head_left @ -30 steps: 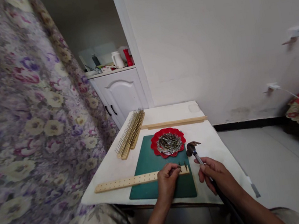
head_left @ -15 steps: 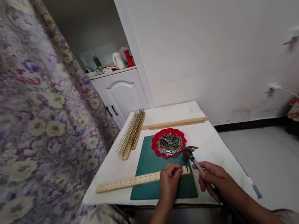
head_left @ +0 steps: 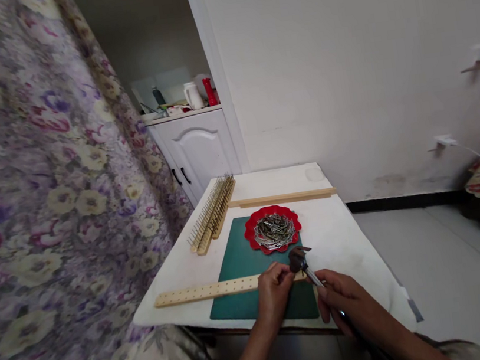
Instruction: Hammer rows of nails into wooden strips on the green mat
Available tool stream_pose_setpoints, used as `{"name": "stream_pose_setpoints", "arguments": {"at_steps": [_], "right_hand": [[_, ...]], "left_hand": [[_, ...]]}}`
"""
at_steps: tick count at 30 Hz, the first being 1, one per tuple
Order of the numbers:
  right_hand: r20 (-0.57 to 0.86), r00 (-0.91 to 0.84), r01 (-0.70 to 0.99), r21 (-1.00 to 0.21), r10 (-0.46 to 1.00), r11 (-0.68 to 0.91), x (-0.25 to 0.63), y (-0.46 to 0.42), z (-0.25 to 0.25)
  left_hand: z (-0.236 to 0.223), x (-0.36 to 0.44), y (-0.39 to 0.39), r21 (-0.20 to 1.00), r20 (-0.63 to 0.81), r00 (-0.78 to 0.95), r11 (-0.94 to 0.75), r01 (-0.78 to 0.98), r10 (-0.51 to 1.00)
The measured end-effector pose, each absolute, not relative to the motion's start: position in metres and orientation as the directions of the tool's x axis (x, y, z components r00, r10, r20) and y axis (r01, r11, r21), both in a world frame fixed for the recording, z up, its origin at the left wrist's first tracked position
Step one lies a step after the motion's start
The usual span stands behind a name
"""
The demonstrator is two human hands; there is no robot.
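Note:
A drilled wooden strip (head_left: 211,291) lies across the green mat (head_left: 229,265), its left end over the white tabletop. My left hand (head_left: 276,294) is closed in a pinch over the strip's right part, fingertips on a nail that the hammer now largely hides. In my right hand (head_left: 346,299) is a claw hammer (head_left: 311,274), gripped by its handle. The hammer head is down at the strip's right end, right beside my left fingertips. Just behind, a red scalloped dish (head_left: 249,229) holds a heap of loose nails (head_left: 276,231).
Wooden strips full of upright nails (head_left: 213,213) lie at the table's left side. Plain wooden strips (head_left: 282,198) lie across the back. A floral curtain (head_left: 68,198) hangs at left, and a white cabinet (head_left: 202,149) stands behind the table.
The hammer head has come down and left, from right of the strip to its right end beside my left fingertips. My left hand keeps its pinch in nearly the same place.

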State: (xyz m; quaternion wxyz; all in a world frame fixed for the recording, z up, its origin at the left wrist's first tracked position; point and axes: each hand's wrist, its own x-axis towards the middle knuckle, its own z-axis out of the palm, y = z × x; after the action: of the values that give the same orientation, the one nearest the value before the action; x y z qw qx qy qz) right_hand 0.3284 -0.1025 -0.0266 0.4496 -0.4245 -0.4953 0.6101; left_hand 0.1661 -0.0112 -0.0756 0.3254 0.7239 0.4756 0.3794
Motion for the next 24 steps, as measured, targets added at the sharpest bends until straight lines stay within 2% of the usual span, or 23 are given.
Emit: {"name": "stream_pose_setpoints", "arguments": {"at_steps": [16, 24], "right_hand": [[-0.092, -0.242, -0.098, -0.988, 0.966, -0.119, 0.325, -0.103, -0.022], [-0.066, -0.110, -0.194, -0.977, 0.992, -0.087, 0.332, -0.096, -0.023]], "left_hand": [[-0.076, 0.164, -0.012, 0.829, 0.244, 0.266, -0.343, 0.441, 0.932], [-0.073, 0.150, -0.012, 0.785, 0.292, 0.324, -0.419, 0.456, 0.900]]}}
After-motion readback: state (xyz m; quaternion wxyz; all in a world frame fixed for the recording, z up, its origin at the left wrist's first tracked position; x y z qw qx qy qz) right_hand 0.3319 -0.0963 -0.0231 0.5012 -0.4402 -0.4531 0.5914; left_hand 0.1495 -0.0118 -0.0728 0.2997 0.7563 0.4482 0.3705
